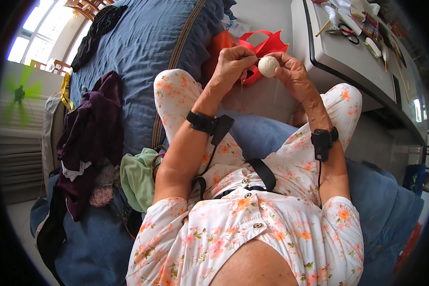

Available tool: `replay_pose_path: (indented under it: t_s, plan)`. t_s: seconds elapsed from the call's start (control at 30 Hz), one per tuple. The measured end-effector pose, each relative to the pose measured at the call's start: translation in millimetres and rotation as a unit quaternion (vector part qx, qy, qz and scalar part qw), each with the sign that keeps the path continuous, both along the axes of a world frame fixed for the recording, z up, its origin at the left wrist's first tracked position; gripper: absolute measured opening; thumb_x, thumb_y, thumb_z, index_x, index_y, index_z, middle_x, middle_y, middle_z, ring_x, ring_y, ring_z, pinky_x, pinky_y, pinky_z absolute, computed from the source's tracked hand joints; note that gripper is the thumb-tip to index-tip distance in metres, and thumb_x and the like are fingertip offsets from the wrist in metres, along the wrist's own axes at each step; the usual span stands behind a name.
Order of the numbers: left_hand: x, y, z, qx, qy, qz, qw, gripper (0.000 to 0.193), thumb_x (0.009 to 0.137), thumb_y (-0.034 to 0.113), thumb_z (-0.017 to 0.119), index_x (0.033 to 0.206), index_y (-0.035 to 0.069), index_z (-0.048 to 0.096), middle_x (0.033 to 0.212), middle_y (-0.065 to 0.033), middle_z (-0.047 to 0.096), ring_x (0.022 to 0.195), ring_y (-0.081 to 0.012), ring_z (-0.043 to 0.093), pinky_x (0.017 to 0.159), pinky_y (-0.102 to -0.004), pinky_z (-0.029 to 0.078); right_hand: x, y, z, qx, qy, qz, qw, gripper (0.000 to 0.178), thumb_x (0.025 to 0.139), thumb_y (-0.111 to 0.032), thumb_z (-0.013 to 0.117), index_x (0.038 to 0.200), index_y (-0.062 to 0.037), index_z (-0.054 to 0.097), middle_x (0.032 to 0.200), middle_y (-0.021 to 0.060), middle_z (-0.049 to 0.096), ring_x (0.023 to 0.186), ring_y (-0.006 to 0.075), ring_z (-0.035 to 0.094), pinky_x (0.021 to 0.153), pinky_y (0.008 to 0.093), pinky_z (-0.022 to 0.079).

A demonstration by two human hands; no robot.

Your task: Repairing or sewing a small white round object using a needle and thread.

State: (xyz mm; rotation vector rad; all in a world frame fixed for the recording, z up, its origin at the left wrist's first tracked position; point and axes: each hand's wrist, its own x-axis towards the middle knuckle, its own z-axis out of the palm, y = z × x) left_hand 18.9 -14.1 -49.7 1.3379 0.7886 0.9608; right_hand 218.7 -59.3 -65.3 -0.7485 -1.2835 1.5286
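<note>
A cream-white ball point(269, 66) with a slightly rough surface sits between the thumb and fingers of my right hand point(298, 78). Close to its left side, my left hand point(232, 64) is closed in a pinch with the fingertips pointing toward the ball. What lies in that pinch is too small to make out; a fine strand seems to hang below it. Both hands are held out above my parted knees. Behind them a red bag point(267, 44) with loop handles stands on the floor, partly hidden by my hands and the ball.
At the right, a white table point(326, 52) carries scissors point(350, 34), sticks and small packets. A bed with a blue cover point(143, 43) fills the left. Dark purple clothing point(93, 138) and a pale green cloth point(137, 178) lie beside me. A green fan point(20, 94) stands far left.
</note>
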Motion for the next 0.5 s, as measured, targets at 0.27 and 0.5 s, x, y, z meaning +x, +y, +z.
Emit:
replay_pose_path:
  t_s: [0.27, 0.5]
  plan:
    - [13.2, -10.3, -10.2, 0.007, 0.035, -0.040, 0.999, 0.010, 0.082, 0.007, 0.065, 0.085, -0.001, 0.068, 0.061, -0.0006, 0.058, 0.048, -0.0045, 0.049, 0.044, -0.0184, 0.039, -8.6, 4.9, 8.1, -0.052, 0.192, -0.059, 0.978, 0.047, 0.087, -0.029, 0.065, 0.118, 0.0023, 0.049, 0.105, 0.0112, 0.061, 0.099, 0.0210, 0.061, 0.094, 0.0373, 0.047]
    - [19.7, -17.3, -4.1, 0.015, 0.042, -0.107, 0.993, 0.009, 0.081, 0.006, 0.065, 0.083, -0.001, 0.068, 0.064, -0.0022, 0.060, 0.052, -0.0059, 0.051, 0.046, -0.0195, 0.040, -1.7, 12.4, -11.8, -0.025, 0.144, -0.162, 0.976, 0.036, 0.084, -0.016, 0.069, 0.112, 0.0007, 0.052, 0.102, 0.0103, 0.062, 0.092, 0.0192, 0.063, 0.087, 0.0326, 0.052]
